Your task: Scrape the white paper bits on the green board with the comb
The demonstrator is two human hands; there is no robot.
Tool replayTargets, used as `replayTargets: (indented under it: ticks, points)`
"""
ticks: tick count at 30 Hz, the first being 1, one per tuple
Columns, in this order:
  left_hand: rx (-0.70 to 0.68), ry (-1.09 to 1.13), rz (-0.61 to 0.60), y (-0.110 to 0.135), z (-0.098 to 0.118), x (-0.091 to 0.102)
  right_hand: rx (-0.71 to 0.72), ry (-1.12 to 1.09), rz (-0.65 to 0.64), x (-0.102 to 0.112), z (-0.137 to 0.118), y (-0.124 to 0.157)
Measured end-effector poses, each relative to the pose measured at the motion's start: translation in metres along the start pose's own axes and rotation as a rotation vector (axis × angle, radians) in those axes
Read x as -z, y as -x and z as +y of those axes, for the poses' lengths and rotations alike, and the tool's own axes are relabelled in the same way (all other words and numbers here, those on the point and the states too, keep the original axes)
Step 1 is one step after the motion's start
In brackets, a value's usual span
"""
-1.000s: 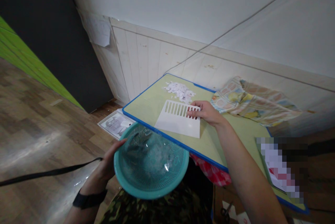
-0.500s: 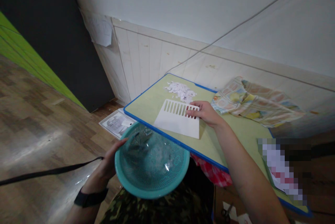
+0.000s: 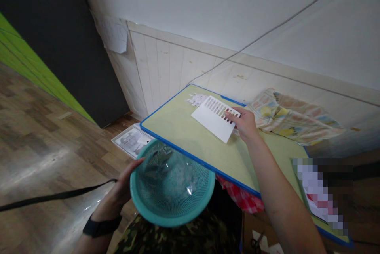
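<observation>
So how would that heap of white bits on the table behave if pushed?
The white bits look small and thin, probably paper, so likely very light. Lying loose, they'd probably scatter rather than move as one lump. The table looks smooth, so they may slide fairly easily.

Teal basket [image 3: 172, 221], plain white scraper [image 3: 212, 120], seemingly red-checked cloth [image 3: 242, 198]

White panelled wall [image 3: 178, 69], wood-patterned floor [image 3: 35, 135]

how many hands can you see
2: the left hand gripping the teal basket by its rim, the right hand holding a white slotted sheet over the table.
</observation>
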State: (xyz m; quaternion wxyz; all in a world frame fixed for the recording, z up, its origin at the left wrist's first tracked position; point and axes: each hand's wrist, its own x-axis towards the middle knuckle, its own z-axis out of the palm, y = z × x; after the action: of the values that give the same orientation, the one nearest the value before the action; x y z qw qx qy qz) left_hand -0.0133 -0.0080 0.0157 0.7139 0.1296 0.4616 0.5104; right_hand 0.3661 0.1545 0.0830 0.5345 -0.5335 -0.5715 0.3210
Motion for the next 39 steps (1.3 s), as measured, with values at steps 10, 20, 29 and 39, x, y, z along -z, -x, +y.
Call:
replayTargets:
  ticks: [10, 20, 29, 39]
  points:
    - [-0.006, -0.027, -0.066, -0.003, -0.002, 0.007, -0.022, 0.057, -0.133, -0.009, -0.005, 0.008]
    - [0.035, -0.053, -0.063, -0.010, -0.006, 0.023, 0.028, 0.092, -0.101, -0.037, -0.005, -0.035]
    - [0.109, 0.022, -0.075, -0.010, -0.005, 0.024, 0.070, 0.179, -0.250, -0.058, -0.005, -0.064]
    - [0.145, 0.106, 0.003, -0.014, -0.002, 0.025, -0.009, 0.147, -0.421, -0.036, -0.028, -0.020]
